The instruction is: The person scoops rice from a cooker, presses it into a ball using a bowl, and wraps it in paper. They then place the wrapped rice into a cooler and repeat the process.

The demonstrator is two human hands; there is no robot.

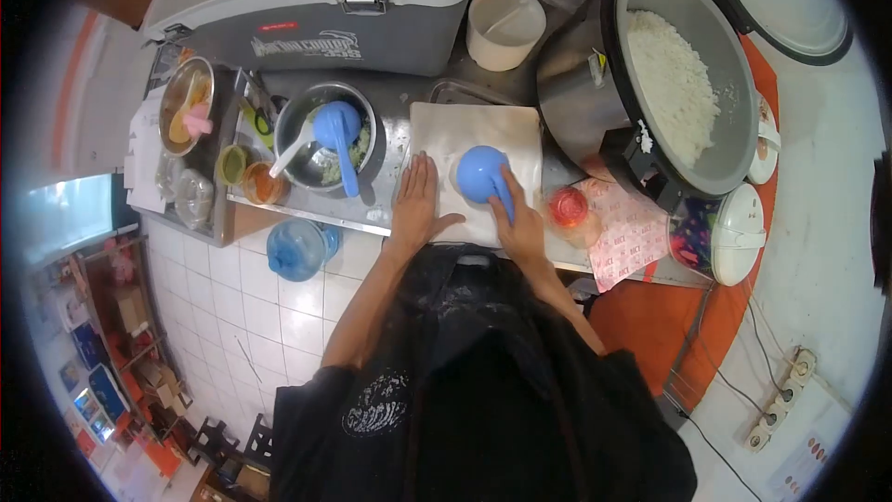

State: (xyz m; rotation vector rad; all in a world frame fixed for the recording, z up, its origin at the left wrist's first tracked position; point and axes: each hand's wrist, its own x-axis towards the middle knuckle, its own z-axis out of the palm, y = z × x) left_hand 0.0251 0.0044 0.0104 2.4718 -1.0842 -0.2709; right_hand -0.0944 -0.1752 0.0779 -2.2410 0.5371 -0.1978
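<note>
A blue ladle (480, 174) with a round bowl lies bowl-up over a pale sheet (444, 130) on the counter. My right hand (522, 228) is closed round its handle. My left hand (417, 200) lies flat on the sheet's left part, fingers stretched, holding nothing. Left of the sheet stands a steel bowl (321, 93) of pale green food, with another blue ladle (337, 125) and a white spoon (294, 151) in it. At the right is a large open cooker (581, 84) with white rice (674, 84).
Behind stands a grey cooler box (372, 42) beside a cream tub (506, 28). A red-lidded jar (567, 208), patterned paper (627, 232) and a white-lidded container (739, 234) are on the right. Small jars (264, 184) and another steel bowl (187, 105) are on the left.
</note>
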